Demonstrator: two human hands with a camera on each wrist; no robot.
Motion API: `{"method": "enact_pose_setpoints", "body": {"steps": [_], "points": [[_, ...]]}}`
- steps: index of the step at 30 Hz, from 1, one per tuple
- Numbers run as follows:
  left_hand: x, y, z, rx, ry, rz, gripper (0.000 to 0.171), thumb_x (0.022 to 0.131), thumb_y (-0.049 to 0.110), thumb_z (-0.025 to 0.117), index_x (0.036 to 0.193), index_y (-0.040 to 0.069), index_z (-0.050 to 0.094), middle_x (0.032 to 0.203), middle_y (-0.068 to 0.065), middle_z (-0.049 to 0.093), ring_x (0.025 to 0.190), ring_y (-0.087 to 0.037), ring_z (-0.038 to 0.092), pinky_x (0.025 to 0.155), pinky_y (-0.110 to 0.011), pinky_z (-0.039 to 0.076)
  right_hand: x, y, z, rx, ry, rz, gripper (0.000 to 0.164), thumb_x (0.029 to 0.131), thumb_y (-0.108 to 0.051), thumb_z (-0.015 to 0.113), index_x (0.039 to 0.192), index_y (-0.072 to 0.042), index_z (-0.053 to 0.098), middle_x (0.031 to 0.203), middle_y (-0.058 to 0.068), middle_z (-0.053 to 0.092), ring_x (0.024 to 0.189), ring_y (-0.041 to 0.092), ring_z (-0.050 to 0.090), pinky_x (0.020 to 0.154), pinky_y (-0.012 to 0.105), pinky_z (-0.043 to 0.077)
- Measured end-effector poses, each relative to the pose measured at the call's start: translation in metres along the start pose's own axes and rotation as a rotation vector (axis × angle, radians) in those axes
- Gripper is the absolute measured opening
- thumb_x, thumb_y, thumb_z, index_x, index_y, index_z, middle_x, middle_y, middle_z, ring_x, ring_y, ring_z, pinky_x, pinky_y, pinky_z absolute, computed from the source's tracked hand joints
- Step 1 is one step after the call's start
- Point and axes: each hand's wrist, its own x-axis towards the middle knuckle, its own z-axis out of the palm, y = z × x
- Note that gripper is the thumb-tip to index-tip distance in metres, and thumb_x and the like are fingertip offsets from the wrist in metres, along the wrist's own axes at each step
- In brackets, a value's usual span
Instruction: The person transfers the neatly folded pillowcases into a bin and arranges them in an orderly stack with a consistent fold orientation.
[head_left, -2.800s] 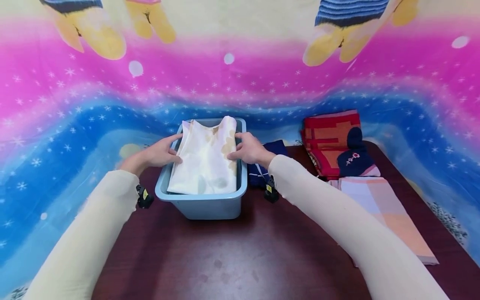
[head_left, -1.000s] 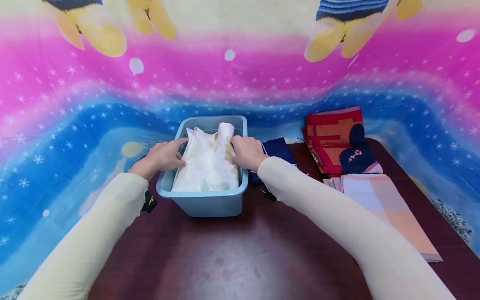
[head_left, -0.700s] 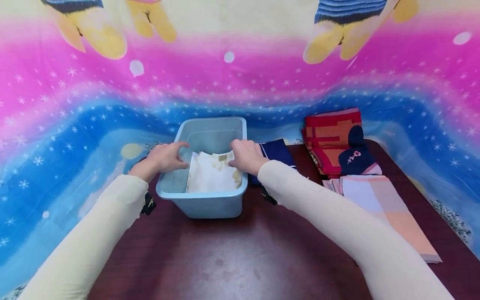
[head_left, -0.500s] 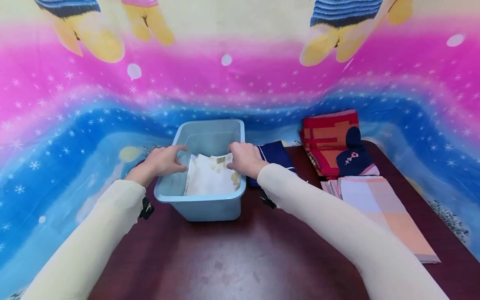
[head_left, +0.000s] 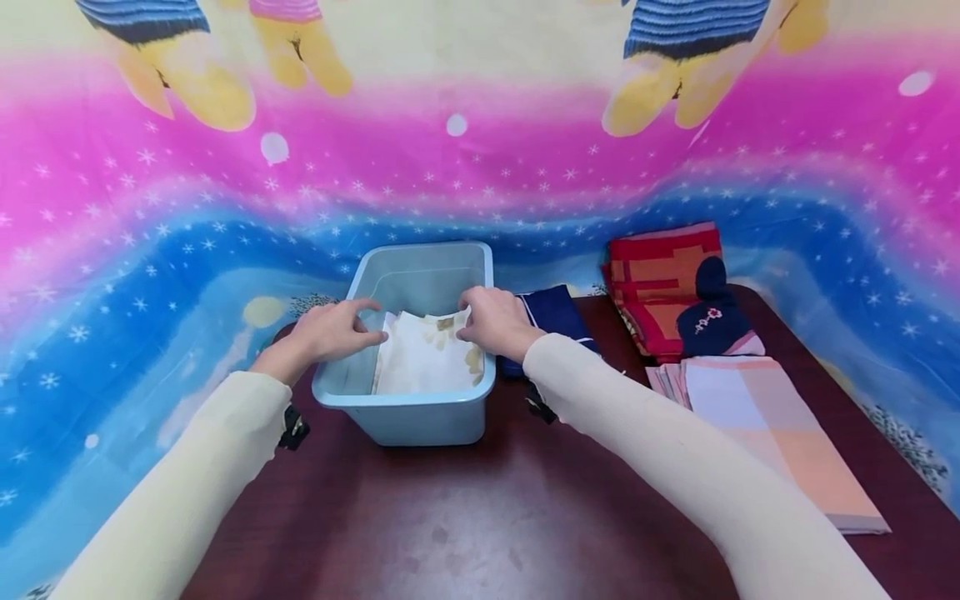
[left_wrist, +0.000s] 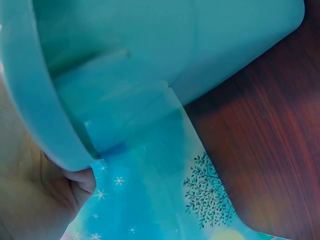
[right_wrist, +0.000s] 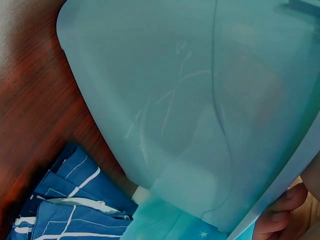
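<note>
A folded white cloth with tan flower print lies low inside the blue-grey plastic bin, toward its near end. My left hand reaches over the bin's left rim, fingers spread and the thumb beside the cloth's upper left corner. Over the right rim, my right hand has thumb and forefinger apart at the cloth's upper right corner. Both wrist views look mostly onto the bin's outer walls; fingers of the left hand and right hand show past the rim.
A navy folded cloth with white lines sits right of the bin. Farther right are a red-and-orange folded cloth, a dark sock with a flower motif and a peach-and-white checked cloth. A printed curtain surrounds the dark wooden table.
The white cloth, earlier held between both hands above the rim, has gone down into the bin. The hands have let go and stay over its sides.
</note>
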Motion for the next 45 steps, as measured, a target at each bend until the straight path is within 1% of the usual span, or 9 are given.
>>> {"method": "enact_pose_setpoints", "body": {"steps": [10,16,20,24,28,32,38,41,45], "points": [[-0.001,-0.001,0.001,-0.033,0.003,0.015,0.063,0.097,0.050,0.058,0.149,0.017,0.049,0.120,-0.013,0.073,0.105,-0.028,0.070,0.081,-0.045,0.056,-0.001,0.002,-0.003,0.053,-0.011,0.008,0.041,0.091,-0.031,0.076,0.127,-0.015,0.068,0.094,-0.003,0.076,0.087,0.015,0.069,0.077,0.036,0.058],[-0.001,-0.002,0.001,-0.048,-0.007,0.003,0.061,0.098,0.048,0.056,0.150,0.016,0.047,0.121,-0.014,0.073,0.108,-0.031,0.069,0.086,-0.050,0.056,-0.001,0.003,-0.004,0.090,-0.013,0.008,0.035,0.097,-0.032,0.068,0.128,-0.016,0.068,0.104,0.000,0.077,0.089,0.015,0.071,0.077,0.035,0.058],[0.000,-0.002,0.003,-0.062,-0.007,0.000,0.061,0.098,0.048,0.056,0.150,0.017,0.047,0.123,-0.014,0.072,0.110,-0.032,0.068,0.089,-0.052,0.055,-0.002,0.005,-0.006,0.146,-0.028,0.016,0.035,0.098,-0.034,0.066,0.129,-0.016,0.068,0.108,0.001,0.077,0.091,0.015,0.071,0.078,0.035,0.058],[-0.002,-0.001,0.004,-0.067,0.006,0.006,0.060,0.099,0.048,0.056,0.150,0.017,0.047,0.122,-0.014,0.072,0.111,-0.032,0.068,0.089,-0.052,0.055,-0.002,0.007,-0.010,0.201,-0.061,0.024,0.039,0.096,-0.037,0.068,0.129,-0.016,0.067,0.108,0.002,0.076,0.092,0.015,0.070,0.078,0.035,0.057],[-0.004,-0.002,0.004,-0.067,0.016,0.020,0.056,0.101,0.045,0.053,0.149,0.016,0.048,0.122,-0.013,0.073,0.110,-0.031,0.068,0.087,-0.050,0.055,-0.002,0.009,-0.011,0.254,-0.080,0.012,0.041,0.095,-0.038,0.069,0.128,-0.014,0.067,0.109,0.004,0.075,0.095,0.017,0.071,0.081,0.036,0.058],[-0.004,-0.003,0.005,-0.080,0.016,0.025,0.053,0.103,0.043,0.051,0.149,0.017,0.049,0.123,-0.013,0.073,0.111,-0.031,0.068,0.087,-0.050,0.055,-0.003,0.011,-0.011,0.305,-0.089,-0.004,0.040,0.096,-0.037,0.068,0.128,-0.013,0.068,0.111,0.006,0.075,0.098,0.019,0.071,0.084,0.037,0.058],[-0.004,-0.005,0.007,-0.137,0.015,0.007,0.051,0.103,0.043,0.051,0.148,0.019,0.049,0.125,-0.013,0.072,0.115,-0.033,0.067,0.091,-0.052,0.053,-0.008,0.014,-0.008,0.339,-0.066,-0.051,0.034,0.099,-0.032,0.065,0.126,-0.013,0.068,0.114,0.007,0.074,0.101,0.021,0.070,0.086,0.039,0.058],[-0.005,-0.006,0.008,-0.175,0.017,-0.005,0.051,0.104,0.042,0.051,0.148,0.018,0.049,0.124,-0.012,0.072,0.115,-0.033,0.066,0.090,-0.051,0.053,-0.009,0.017,-0.005,0.361,-0.039,-0.078,0.031,0.100,-0.030,0.063,0.125,-0.012,0.069,0.114,0.008,0.074,0.102,0.022,0.070,0.086,0.040,0.058],[-0.009,-0.005,0.008,-0.230,0.038,-0.029,0.050,0.104,0.042,0.052,0.147,0.018,0.049,0.122,-0.011,0.073,0.115,-0.032,0.067,0.088,-0.048,0.053,-0.013,0.019,-0.006,0.373,-0.011,-0.099,0.030,0.101,-0.028,0.062,0.125,-0.012,0.068,0.114,0.009,0.074,0.103,0.023,0.070,0.086,0.041,0.058]]}}
